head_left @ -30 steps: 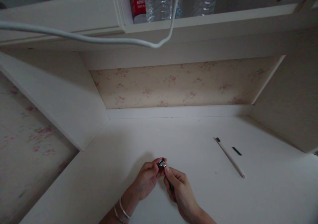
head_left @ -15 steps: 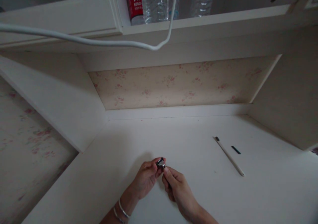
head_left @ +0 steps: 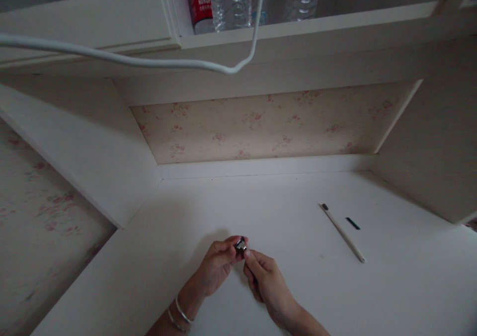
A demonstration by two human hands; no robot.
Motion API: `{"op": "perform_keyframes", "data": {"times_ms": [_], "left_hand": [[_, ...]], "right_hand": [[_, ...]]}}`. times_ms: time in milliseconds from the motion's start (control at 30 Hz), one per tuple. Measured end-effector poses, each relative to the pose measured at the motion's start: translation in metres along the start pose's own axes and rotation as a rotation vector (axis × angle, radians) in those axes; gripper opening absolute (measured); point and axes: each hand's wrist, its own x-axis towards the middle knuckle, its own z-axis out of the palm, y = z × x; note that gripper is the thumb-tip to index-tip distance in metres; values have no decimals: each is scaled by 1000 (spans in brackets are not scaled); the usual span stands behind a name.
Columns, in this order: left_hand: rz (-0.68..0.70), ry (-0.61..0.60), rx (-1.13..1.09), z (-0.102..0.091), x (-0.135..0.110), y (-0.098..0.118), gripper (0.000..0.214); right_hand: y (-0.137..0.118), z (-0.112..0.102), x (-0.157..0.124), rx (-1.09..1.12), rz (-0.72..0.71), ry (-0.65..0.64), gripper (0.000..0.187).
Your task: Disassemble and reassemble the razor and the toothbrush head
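Observation:
My left hand (head_left: pixel 218 264) and my right hand (head_left: pixel 266 282) meet low in the middle of the view, just above a white desk top (head_left: pixel 298 296). Both pinch a small dark and silvery object (head_left: pixel 240 246) between their fingertips; I cannot make out what it is. A thin dark part runs down inside my right hand's curled fingers. Two bangles sit on my left wrist.
A thin pale stick with a dark tip (head_left: pixel 343 232) lies on the desk to the right, with a small dark piece (head_left: pixel 353 223) beside it. A white cable (head_left: pixel 149 60) hangs across the top. Plastic bottles (head_left: pixel 231 3) stand on the shelf above. Side panels enclose the desk.
The hands and the small object have stayed together with only slight finger shifts. The view has drifted a little.

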Motion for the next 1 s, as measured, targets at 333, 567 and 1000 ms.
{"op": "perform_keyframes", "data": {"times_ms": [333,567,1000], "left_hand": [[29,-7,12,0,1,-1,22],[32,-5,-18,2,1,2,24],[102,-41,141,8,3,5,24]], "right_hand": [[-2,0,-1,-63,-55,-38,52],[-3,-1,0,-38,-33,-27,52],[8,-4,4,-164,-117,14,48]]}}
